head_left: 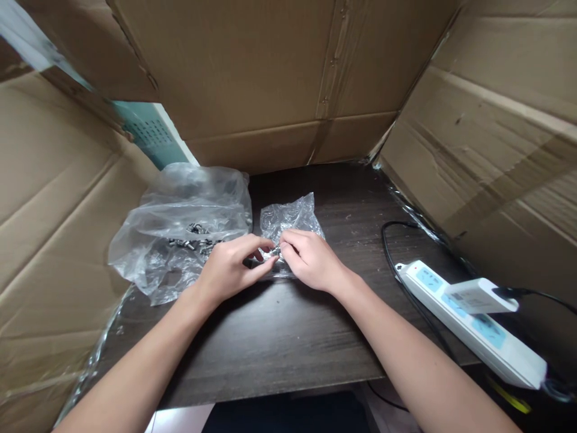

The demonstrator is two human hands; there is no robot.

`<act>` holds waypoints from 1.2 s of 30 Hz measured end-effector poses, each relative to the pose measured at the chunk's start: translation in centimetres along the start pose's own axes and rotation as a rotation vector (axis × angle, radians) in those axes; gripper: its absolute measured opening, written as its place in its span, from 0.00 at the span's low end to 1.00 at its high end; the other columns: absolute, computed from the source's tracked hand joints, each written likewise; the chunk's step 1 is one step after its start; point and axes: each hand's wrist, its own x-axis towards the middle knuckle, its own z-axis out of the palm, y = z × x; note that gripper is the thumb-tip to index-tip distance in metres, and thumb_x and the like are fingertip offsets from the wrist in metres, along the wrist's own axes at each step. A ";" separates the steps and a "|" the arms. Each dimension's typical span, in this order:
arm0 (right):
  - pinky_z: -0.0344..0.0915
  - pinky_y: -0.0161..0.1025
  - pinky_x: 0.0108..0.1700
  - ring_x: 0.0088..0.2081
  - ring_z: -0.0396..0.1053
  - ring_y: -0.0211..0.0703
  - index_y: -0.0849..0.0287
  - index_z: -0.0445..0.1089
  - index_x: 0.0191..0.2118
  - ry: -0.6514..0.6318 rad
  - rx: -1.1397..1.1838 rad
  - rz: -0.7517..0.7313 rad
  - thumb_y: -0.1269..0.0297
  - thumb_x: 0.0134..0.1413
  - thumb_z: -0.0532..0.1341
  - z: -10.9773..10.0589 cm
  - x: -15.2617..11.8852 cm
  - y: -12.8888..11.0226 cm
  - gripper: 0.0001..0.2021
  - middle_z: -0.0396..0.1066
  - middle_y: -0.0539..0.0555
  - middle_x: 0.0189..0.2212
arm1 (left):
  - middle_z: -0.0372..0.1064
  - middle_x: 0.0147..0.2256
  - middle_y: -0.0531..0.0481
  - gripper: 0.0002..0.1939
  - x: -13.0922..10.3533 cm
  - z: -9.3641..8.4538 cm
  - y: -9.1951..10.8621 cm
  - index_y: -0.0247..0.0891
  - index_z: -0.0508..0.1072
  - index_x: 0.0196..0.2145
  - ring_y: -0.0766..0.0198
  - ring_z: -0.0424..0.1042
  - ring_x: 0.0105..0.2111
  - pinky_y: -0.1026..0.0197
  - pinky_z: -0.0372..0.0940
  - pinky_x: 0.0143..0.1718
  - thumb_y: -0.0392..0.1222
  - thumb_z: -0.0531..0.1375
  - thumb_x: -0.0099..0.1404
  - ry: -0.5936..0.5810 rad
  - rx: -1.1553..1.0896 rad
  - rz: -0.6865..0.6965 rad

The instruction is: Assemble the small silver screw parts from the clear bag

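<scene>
My left hand (237, 264) is closed in a pinch, its thumb and index fingertips meeting around something small at the near part of a small clear plastic bag (293, 215). Right beside it, my right hand (309, 255) is closed too, fingers curled at the same spot. What the fingertips hold is too small to name. The small bag lies flat under and beyond both hands. To the left rests a large clear plastic bag (193, 198), with several small dark and silvery metal parts (192, 244) in its near part.
Cardboard walls (261, 72) surround the dark wooden table (270, 343) at the back and sides. On the right lie a white power strip (469, 325) with a plugged-in adapter (480, 296) and a black cable (387, 246). A green printed sheet (153, 132) shows behind the large bag.
</scene>
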 end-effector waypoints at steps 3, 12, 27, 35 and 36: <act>0.54 0.37 0.35 0.29 0.60 0.37 0.58 0.58 0.27 0.011 0.018 -0.018 0.69 0.64 0.50 0.1 0.0 0.1 0.12 0.64 0.49 0.27 | 0.76 0.32 0.51 0.07 0.0 -0.1 0.0 0.35 0.75 0.41 0.69 0.74 0.27 0.66 0.68 0.32 0.40 0.63 0.67 0.010 0.021 0.012; 0.54 0.37 0.34 0.30 0.59 0.38 0.57 0.56 0.27 0.012 0.057 -0.048 0.70 0.65 0.49 0.2 -0.1 0.1 0.12 0.62 0.49 0.27 | 0.74 0.32 0.51 0.07 0.0 -0.2 0.3 0.36 0.74 0.40 0.68 0.73 0.27 0.66 0.68 0.31 0.42 0.62 0.68 -0.024 0.011 -0.008; 0.57 0.38 0.37 0.31 0.62 0.40 0.57 0.61 0.30 0.024 0.037 -0.046 0.69 0.66 0.49 0.1 -0.2 -0.3 0.12 0.64 0.51 0.30 | 0.75 0.36 0.51 0.07 -0.2 -0.2 0.2 0.37 0.72 0.43 0.68 0.74 0.28 0.66 0.68 0.32 0.41 0.61 0.69 -0.048 -0.072 -0.079; 0.58 0.38 0.37 0.33 0.64 0.41 0.57 0.66 0.36 0.066 0.048 -0.028 0.68 0.65 0.53 0.6 -0.2 -0.2 0.07 0.68 0.51 0.33 | 0.76 0.38 0.48 0.10 -0.1 -0.2 0.1 0.35 0.74 0.47 0.67 0.75 0.29 0.64 0.70 0.35 0.39 0.60 0.70 -0.011 -0.058 -0.062; 0.58 0.38 0.37 0.33 0.64 0.41 0.57 0.66 0.36 0.072 0.055 -0.029 0.68 0.65 0.53 0.7 -0.2 -0.1 0.07 0.68 0.51 0.33 | 0.76 0.37 0.48 0.10 -0.1 -0.2 0.1 0.36 0.74 0.48 0.67 0.75 0.29 0.64 0.70 0.35 0.39 0.59 0.70 -0.009 -0.052 -0.057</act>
